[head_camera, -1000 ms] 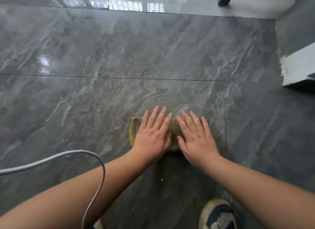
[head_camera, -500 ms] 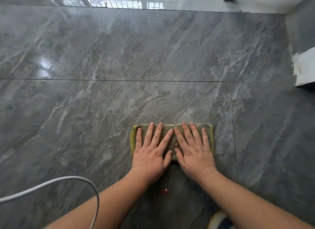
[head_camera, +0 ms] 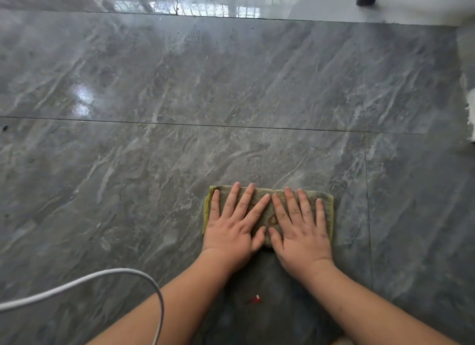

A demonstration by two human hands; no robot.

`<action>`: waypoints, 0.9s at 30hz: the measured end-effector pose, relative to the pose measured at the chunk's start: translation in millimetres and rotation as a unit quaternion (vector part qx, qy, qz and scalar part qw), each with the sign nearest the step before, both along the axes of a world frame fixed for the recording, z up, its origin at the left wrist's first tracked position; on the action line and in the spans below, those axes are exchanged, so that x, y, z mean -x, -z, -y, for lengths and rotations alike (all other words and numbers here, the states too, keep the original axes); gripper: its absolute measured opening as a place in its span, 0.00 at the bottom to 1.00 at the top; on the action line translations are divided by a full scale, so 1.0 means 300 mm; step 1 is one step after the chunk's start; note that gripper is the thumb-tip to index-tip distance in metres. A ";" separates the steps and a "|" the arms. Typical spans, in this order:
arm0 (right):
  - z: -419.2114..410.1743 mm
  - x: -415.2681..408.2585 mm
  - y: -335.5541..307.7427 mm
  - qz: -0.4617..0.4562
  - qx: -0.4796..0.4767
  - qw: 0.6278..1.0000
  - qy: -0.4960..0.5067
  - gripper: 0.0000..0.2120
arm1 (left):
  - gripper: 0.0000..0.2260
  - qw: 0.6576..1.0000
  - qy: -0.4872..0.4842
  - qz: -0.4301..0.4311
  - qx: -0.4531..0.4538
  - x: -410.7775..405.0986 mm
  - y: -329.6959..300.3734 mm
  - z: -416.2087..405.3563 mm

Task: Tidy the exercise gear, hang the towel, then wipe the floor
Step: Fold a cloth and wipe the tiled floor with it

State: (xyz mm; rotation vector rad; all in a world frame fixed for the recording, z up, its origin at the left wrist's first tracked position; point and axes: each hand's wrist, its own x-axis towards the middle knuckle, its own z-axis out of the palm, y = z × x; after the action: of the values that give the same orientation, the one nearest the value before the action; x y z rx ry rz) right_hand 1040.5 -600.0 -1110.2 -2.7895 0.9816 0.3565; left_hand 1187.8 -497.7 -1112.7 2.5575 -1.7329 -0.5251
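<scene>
A folded olive-green cloth (head_camera: 270, 216) lies flat on the grey marbled floor (head_camera: 180, 87), its long axis running left to right across the view, with a yellow edge showing at each short end. Two bare forearms reach forward from the bottom of the view and converge on it. The left hand (head_camera: 232, 229) and right hand (head_camera: 300, 231) rest palms down side by side on the cloth, fingers spread flat and pointing away from the person, gripping nothing; the thumbs nearly meet over the cloth's near edge. The cloth sits directly under the fingers and extends just past the fingertips and the outer little fingers. A small reddish mark shows on the cloth between the hands, possibly stitching. A white cable (head_camera: 77, 284) loops over the left forearm.
</scene>
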 end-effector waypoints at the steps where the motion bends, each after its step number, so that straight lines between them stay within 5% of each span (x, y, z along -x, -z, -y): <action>1: 0.007 -0.012 0.002 -0.001 0.001 1.000 -0.002 0.35 | 0.32 1.000 -0.003 0.001 0.002 -0.011 0.002 0.003; 27: 0.531 -0.532 0.026 0.027 0.037 0.999 0.021 0.33 | 0.30 0.998 -0.008 0.049 0.029 -0.510 0.026 0.541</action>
State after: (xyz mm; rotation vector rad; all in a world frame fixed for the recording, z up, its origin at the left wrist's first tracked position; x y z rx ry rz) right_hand 1200.0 -759.3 -1118.0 -2.8224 1.0596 0.2416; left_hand 1340.9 -660.0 -1120.5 2.5957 -1.7275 -0.3480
